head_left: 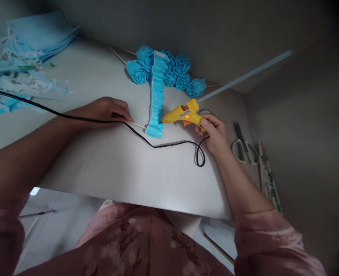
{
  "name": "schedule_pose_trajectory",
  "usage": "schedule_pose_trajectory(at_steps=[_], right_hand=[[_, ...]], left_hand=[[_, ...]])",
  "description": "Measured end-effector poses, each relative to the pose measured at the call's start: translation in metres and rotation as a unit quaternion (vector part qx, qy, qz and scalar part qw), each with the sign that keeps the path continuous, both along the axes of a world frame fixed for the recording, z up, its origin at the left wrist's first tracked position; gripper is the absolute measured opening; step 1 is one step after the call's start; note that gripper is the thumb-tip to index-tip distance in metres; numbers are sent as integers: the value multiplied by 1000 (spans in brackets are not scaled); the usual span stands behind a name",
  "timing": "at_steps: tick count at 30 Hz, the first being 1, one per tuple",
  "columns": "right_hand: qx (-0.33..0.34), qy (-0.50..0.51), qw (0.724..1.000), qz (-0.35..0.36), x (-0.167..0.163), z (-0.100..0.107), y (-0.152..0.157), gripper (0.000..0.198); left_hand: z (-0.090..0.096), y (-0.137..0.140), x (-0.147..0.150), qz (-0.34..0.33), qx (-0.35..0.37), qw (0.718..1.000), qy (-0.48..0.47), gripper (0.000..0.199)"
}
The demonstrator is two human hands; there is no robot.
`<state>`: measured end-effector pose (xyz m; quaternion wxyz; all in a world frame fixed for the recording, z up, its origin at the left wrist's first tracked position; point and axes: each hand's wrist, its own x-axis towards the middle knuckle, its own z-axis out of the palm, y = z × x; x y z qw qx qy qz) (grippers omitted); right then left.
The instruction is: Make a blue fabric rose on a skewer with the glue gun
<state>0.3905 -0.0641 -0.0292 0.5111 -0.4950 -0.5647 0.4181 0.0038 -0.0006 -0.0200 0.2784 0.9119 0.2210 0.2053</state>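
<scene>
My right hand (214, 129) is closed round the handle of a yellow hot glue gun (181, 113), whose small light glows orange. A long pale glue stick (247, 74) juts from its back end. The nozzle points left, at the right edge of a pleated blue strip (157, 96) lying lengthwise on the table. Between the fingertips of my left hand (109, 109) is a thin pale stick (137, 124), its far end at the strip's near end. Whether the stick is fixed to the strip, I cannot tell. Several blue ruffled flowers (182, 64) lie behind the strip, some on sticks.
A black cord (163, 145) crosses the table from the left to the glue gun, looping near my right wrist. Blue face masks (40, 32) are stacked back left, by scraps (25, 84). White-handled scissors (244, 147) and a long packet (269, 176) lie right, beside the wall.
</scene>
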Motion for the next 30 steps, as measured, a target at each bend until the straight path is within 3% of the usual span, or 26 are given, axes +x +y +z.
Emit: schedule_pose_trajectory(at_steps=[5, 12, 19, 26, 30], right_hand=[[4, 39, 999, -18, -2, 4, 0, 48], [20, 3, 1000, -16, -7, 0, -1, 43], [21, 46, 999, -13, -2, 2, 0, 43], [14, 2, 1000, -11, -8, -1, -1, 43], [18, 25, 999, -21, -4, -1, 1, 42]], left_hand=[[-1, -1, 1, -13, 7, 1000, -27, 52], [-2, 2, -1, -14, 34, 999, -9, 46], [-4, 3, -1, -26, 28, 999, -17, 45], [-3, 3, -1, -18, 42, 999, -11, 47], [-4, 3, -2, -30, 38, 999, -11, 46]])
